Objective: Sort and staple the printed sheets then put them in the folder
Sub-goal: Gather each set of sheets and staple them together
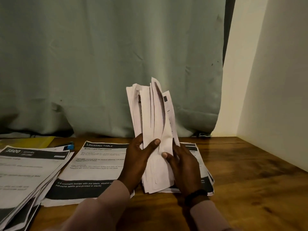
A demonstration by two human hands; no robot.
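Observation:
A bundle of printed sheets (152,124) stands upright on its lower edge on the wooden table (241,177), its tops fanned and curling. My left hand (138,161) grips its left side, thumb across the front. Its right side is held by my right hand (182,165), whose thumb also lies on the front. Under the bundle lies a flat pile headed "DRESSING TABLE" (93,165). Another pile of sheets (25,174) lies at the left. A yellow folder (28,141) lies at the back left, and beside it sits a blue and black stapler (67,145).
A grey-green curtain (108,64) hangs right behind the table. A pale wall (275,80) closes the right side. Bare wood shows at the right and along the front edge.

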